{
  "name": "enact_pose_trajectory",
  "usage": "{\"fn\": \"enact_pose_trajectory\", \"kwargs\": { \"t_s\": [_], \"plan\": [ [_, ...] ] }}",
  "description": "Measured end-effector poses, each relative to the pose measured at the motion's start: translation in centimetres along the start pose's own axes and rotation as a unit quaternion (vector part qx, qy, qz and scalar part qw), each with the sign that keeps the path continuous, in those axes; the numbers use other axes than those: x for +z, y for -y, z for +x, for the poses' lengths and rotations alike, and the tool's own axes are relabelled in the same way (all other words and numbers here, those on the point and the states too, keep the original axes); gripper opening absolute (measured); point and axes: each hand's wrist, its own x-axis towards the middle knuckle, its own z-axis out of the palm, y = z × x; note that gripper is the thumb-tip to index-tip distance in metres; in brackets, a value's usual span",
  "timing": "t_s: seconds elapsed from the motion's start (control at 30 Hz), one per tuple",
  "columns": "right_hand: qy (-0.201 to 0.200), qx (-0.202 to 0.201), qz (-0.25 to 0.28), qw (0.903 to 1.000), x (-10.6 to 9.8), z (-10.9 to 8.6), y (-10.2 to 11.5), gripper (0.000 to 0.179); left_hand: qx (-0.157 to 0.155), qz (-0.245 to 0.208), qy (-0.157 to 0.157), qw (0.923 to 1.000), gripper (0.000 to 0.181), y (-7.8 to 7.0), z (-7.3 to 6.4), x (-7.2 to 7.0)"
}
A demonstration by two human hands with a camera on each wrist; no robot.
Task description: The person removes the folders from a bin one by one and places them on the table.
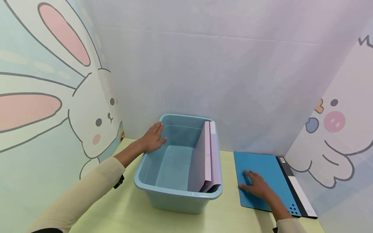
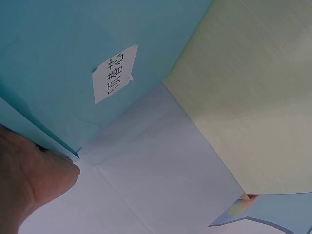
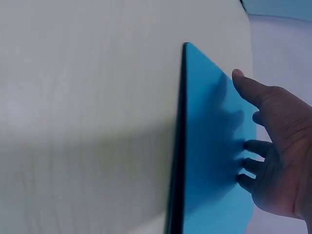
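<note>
Left grip [image 1: 152,138] on left side of tub [image 1: 178,190], right grip [image 1: 256,186] over blue folder [image 1: 260,161] right of it, both wide: you're likely reaching; edge pinch next.

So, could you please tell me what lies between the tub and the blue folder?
Only bare yellow table separates the tub from the blue folder, as the head view shows.

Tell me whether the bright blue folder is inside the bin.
No, the bright blue folder lies flat outside the bin, to its right in the head view.
</note>
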Motion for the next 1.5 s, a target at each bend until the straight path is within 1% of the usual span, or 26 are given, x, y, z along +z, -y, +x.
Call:
{"fn": "enact_pose_trajectory", "kwargs": {
  "t_s": [0.1,0.3,0.63,0.8,1.03,1.23,1.37,1.5],
  "plan": [
    [0.005,0.009,0.014,0.9998,-1.1,0.1,0.4,0.088,0.002,0.002,-0.001,1.0,0.081,0.0,0.0,0.0],
    [0.014,0.021,0.005,0.9997,-2.9,0.4,0.6,0.086,0.006,-0.005,-0.003,1.0,0.081,-0.1,0.0,0.0],
    [-0.008,0.01,0.02,0.9997,-6.1,1.5,2.1,0.082,0.005,-0.002,-0.006,1.0,0.081,0.0,0.1,-0.1],
    [-0.019,-0.002,0.019,0.9996,-7.4,2.3,2.8,0.082,0.006,0.011,-0.007,0.9999,0.081,-0.1,0.1,-0.1],
    [-0.014,-0.009,0.03,0.9994,-9.1,3.3,5.1,0.083,-0.002,0.039,-0.002,0.9992,0.081,-0.4,0.0,-0.2],
    [-0.002,-0.022,0.034,0.9992,-10.4,4.1,7.3,0.081,0.004,0.062,-0.005,0.998,0.08,-0.5,0.1,0.0],
    [0.005,-0.024,0.034,0.9991,-11.0,4.7,8.7,0.083,0.009,0.07,-0.008,0.9975,0.08,-0.4,0.0,0.0],
    [-0.001,-0.028,0.036,0.999,-11.6,5.2,10.1,0.083,0.012,0.064,-0.006,0.9979,0.079,-0.6,-0.1,-0.1]
  ]
}}
